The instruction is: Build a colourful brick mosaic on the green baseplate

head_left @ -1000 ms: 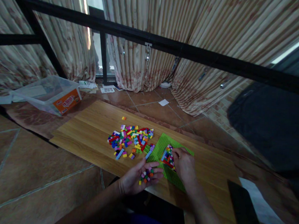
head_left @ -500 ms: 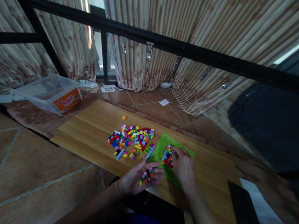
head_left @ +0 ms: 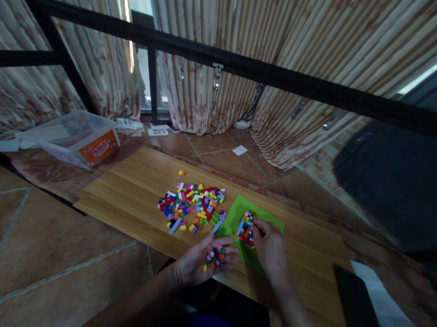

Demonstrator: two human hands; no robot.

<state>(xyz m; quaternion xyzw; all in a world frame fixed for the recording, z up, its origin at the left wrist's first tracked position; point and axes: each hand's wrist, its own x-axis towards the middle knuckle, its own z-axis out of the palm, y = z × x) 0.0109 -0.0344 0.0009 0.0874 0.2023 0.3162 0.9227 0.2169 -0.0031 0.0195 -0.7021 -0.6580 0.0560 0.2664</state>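
Note:
Palm up, my left hand holds a handful of small loose building bricks, its fingers stretched out beneath them. My right hand is over the green baseplate, thumb and fingers pinched together at the right edge of a multicoloured block of bricks fixed on the plate. Whatever sits between those fingertips is hidden. A pile of mixed bricks lies to the left of the plate, with a light blue long brick at its near side.
The wooden table carries the bricks and plate. One orange and yellow brick lies apart at the back. A clear plastic bin stands beyond the left end. A dark flat object and white paper lie at the right.
My right hand has shifted slightly down and right over the block, showing more of its top. The left hand stays in place with its bricks.

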